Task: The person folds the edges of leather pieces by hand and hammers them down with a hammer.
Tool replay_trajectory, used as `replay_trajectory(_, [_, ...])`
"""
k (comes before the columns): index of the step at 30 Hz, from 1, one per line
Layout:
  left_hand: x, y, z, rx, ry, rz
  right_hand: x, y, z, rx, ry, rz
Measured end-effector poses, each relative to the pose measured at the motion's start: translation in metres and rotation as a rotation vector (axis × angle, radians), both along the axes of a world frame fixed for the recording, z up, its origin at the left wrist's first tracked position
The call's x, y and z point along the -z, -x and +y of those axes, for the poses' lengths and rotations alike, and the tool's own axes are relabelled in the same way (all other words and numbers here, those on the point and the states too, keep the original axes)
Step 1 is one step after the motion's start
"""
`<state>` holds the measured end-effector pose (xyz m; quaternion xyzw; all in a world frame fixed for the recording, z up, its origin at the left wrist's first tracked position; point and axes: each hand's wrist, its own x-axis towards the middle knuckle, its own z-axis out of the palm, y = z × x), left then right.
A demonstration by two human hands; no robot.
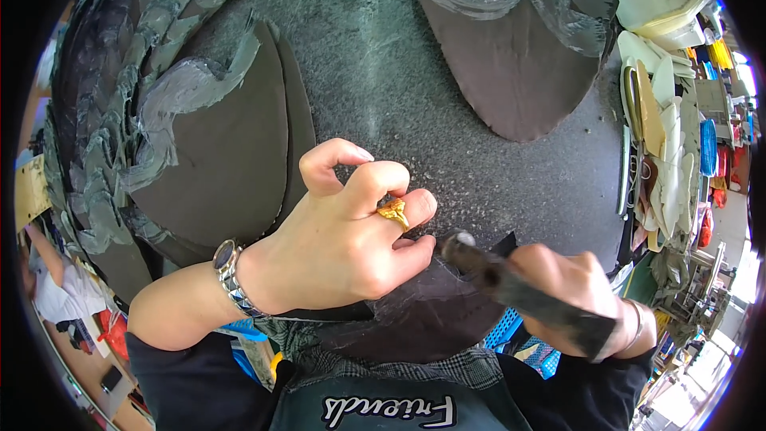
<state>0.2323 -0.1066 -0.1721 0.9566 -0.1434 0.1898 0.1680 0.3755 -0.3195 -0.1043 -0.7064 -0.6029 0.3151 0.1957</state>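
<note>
My left hand (351,231), with a gold ring and a wristwatch (231,267), has its fingers curled, the lower ones pinched at the far edge of a dark brown leather-like piece (423,319). That piece lies at the near edge of the table, against my front; my thumb is hidden. My right hand (570,279) is closed around a hammer (542,303), whose dark metal head is slightly blurred. The narrow end of the head is close to my left fingertips, over the piece's edge. The hammer's handle is mostly covered by my hand.
Curved dark pieces with smeared, shiny edges (227,140) overlap in a stack on the left. Another such stack (519,64) lies at the far right of the grey tabletop (367,72). Pale cut pieces (666,136) hang beyond the right edge. At far left, another person (68,287) is partly visible.
</note>
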Motion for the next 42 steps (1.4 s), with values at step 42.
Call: replay_trajectory(42, [0.002, 0.033, -0.024, -0.274, 0.029, 0.005, 0.003, -0.005, 0.026, -0.289, 0.051, -0.238])
